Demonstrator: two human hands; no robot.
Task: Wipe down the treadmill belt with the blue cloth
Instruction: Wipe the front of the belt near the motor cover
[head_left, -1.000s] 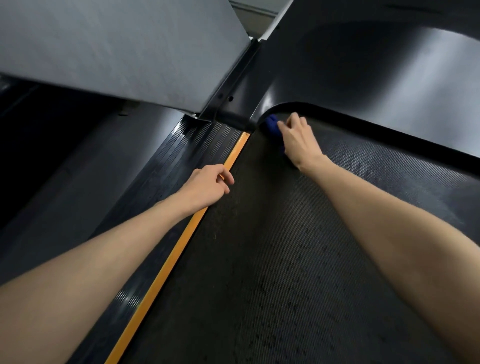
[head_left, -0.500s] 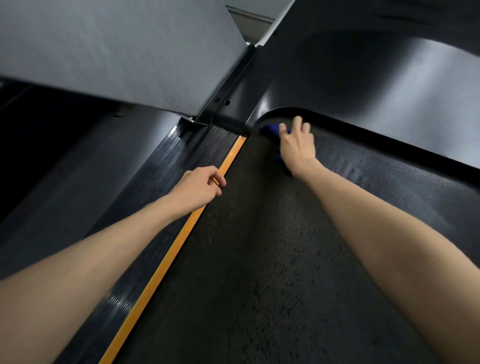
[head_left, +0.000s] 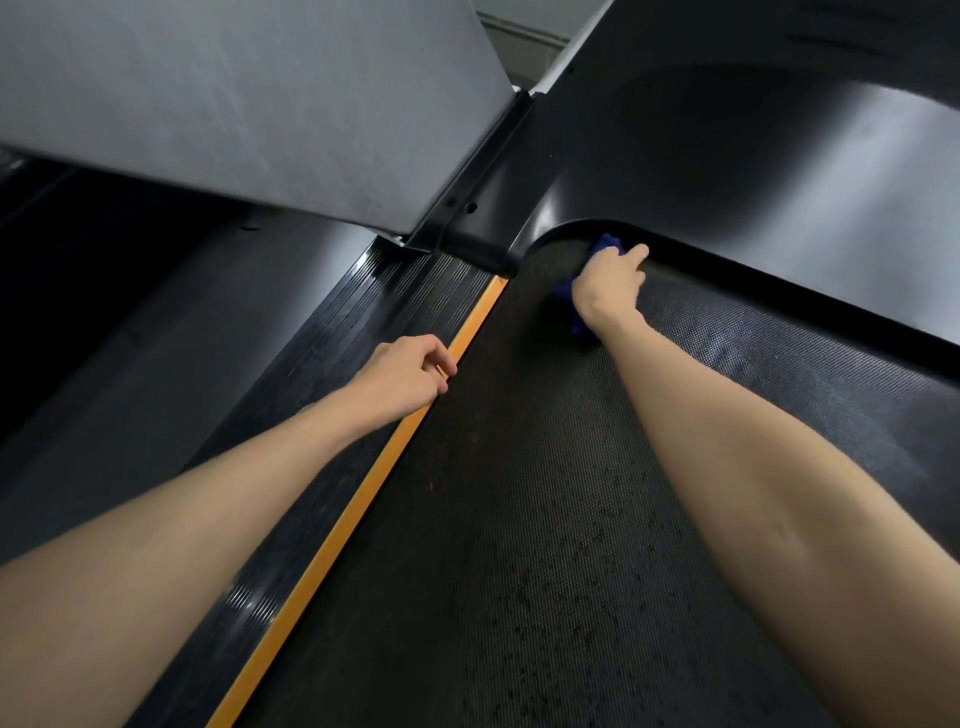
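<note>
Up front, right hand (head_left: 605, 286) fingers gripping blue cloth (head_left: 607, 245) against belt (head_left: 545, 519) edge, left hand (head_left: 402, 371) fingers curled on orange strip (head_left: 363, 499).

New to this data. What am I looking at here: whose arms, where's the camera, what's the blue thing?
There is no robot here. A person wears one wide-angle camera on the head, looking forward and down, so the two bare forearms reaching in from the bottom are the wearer's own.

The dark textured surface under them is the treadmill belt. The glossy black curved cover at the top is the housing at the front end of the belt. The orange strip runs along the belt's left edge, with a ribbed side rail beside it.

The right hand presses a blue cloth onto the belt, close to the cover's curved lip; most of the cloth is hidden under the hand. The left hand holds nothing; it rests loosely curled on the orange strip, probably as a brace. Dark specks show on the nearer part of the belt.
</note>
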